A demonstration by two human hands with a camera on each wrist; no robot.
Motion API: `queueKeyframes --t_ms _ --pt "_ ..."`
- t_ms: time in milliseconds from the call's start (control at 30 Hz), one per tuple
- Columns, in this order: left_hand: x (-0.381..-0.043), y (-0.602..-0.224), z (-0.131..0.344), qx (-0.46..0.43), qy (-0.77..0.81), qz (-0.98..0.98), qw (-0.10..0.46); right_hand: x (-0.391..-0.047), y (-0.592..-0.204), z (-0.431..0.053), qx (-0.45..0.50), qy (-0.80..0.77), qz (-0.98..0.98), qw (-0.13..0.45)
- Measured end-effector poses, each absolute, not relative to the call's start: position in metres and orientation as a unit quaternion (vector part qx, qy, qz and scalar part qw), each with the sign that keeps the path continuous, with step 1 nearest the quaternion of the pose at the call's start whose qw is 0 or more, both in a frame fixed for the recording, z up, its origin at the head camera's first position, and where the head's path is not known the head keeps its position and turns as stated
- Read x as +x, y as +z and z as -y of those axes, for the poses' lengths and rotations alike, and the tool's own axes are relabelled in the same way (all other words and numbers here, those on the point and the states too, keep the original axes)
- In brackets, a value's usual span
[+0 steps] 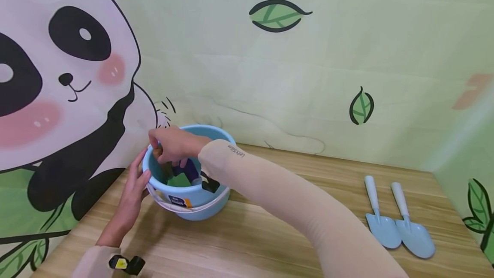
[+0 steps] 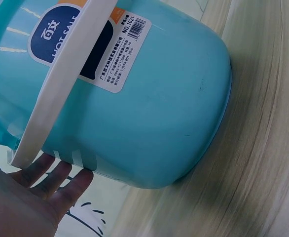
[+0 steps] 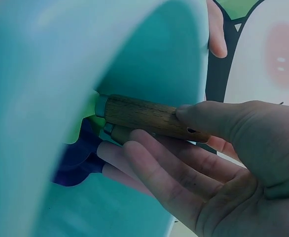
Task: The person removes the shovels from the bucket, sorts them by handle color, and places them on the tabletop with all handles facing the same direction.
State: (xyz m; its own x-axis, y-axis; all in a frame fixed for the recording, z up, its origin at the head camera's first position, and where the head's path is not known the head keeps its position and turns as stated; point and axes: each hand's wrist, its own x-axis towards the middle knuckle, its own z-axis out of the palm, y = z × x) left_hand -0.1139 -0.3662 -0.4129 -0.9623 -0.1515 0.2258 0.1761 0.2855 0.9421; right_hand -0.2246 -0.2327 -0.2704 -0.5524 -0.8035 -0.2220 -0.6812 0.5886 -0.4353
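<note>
A light blue bucket (image 1: 204, 213) with a white handle (image 2: 60, 79) and a paper label stands on the wood-grain table. My right hand (image 1: 175, 143) reaches over its rim, thumb and fingers pinching the wooden handle (image 3: 139, 117) of a green garden tool (image 3: 80, 118). A second wooden handle (image 3: 121, 133) lies just under the first. Beside them in the bucket is a dark purple tool (image 3: 75, 160); the tools' lower ends are partly hidden. My left hand (image 1: 133, 188) steadies the bucket's left side, its extended fingers (image 2: 68, 190) against the outer wall.
On the table's right side lie a light blue trowel (image 1: 384, 228) and another light blue trowel (image 1: 417, 237), side by side. A wall cloth with a printed panda (image 1: 77, 98) and leaves stands close behind the bucket and along the left.
</note>
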Motion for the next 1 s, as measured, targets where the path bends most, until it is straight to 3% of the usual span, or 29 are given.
queueKeyframes --t_ms 1000 --pt "-0.114 -0.415 0.366 -0.01 -0.601 0.787 0.14 -0.235 -0.259 0.206 -0.463 -0.198 -0.843 0.185"
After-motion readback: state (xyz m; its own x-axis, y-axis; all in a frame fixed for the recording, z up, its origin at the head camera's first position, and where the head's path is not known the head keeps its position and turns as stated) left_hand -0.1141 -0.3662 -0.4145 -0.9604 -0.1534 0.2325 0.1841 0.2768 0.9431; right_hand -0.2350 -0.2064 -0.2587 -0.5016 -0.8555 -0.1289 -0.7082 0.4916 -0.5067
